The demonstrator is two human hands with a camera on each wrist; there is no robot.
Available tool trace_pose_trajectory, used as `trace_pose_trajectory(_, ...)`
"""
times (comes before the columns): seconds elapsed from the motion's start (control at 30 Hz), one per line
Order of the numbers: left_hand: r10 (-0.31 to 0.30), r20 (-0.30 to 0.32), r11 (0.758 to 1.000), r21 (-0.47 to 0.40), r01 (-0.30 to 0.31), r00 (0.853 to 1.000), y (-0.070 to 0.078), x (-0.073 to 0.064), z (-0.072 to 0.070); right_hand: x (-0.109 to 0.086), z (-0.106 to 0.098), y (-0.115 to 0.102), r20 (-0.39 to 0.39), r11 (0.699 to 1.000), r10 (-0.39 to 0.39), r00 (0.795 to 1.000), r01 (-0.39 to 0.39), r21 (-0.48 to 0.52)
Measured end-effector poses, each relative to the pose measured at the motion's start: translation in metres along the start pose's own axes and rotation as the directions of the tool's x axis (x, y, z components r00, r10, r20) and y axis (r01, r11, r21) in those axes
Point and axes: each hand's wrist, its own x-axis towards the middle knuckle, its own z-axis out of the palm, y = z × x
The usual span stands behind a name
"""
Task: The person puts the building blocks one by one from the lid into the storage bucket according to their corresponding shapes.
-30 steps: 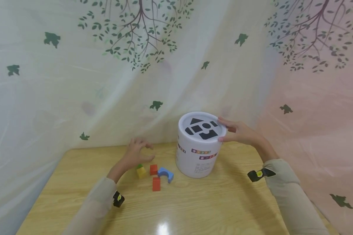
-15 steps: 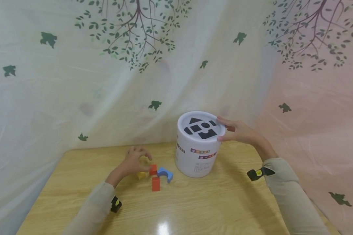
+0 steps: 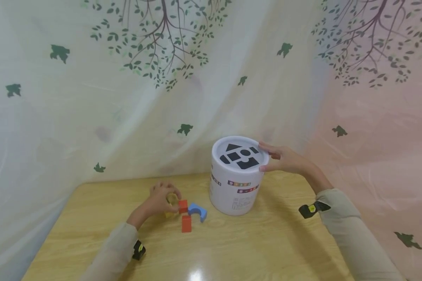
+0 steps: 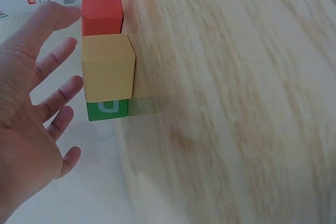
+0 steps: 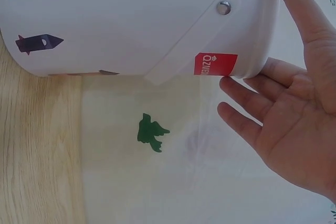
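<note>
Around a yellow block in the head view is my left hand (image 3: 163, 198), fingers bent and thumb apart from them. In the left wrist view its fingertips stand beside the yellow block (image 4: 108, 72), with a gap to it, and the thumb tip is close to a red block (image 4: 102, 14). A green block face marked with a letter (image 4: 107, 109) shows behind the yellow one. My right hand (image 3: 285, 159) rests on the lid edge of a white bucket (image 3: 233, 195), its thumb and fingers spread and nearly straight. Black shape cutouts mark the lid (image 3: 237, 154).
A second red block (image 3: 186, 224) and a blue arch block (image 3: 197, 211) lie between my left hand and the bucket. All stand on a wooden table (image 3: 239, 249). A curtain (image 3: 144, 117) printed with trees and birds hangs behind its far edge.
My left hand has come down around the yellow block, with thumb and fingers closer together. My right hand stays at the bucket's lid edge. The view has shifted slightly.
</note>
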Motion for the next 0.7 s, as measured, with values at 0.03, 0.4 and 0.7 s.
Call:
trace_pose_trajectory(0.03,-0.001,0.0,1.0,0.001,0.001,1.0,-0.0002,0.0,0.0005,0.0001,-0.0001,0.0006,-0.001,1.0,-0.001,1.0,0.001,0.0)
trace_pose_trajectory(0.4,-0.006,0.017,1.0,-0.003,0.006,1.0,-0.0017,0.0003,0.0023,0.0024,-0.0002,0.0027,0.0,1.0,-0.002,1.0,0.002,-0.023)
trace_pose_trajectory(0.7,-0.002,0.031,1.0,0.011,0.002,1.0,-0.0016,0.001,0.0022,0.0012,-0.002,-0.0018,0.005,0.999,-0.001,1.0,0.001,-0.035)
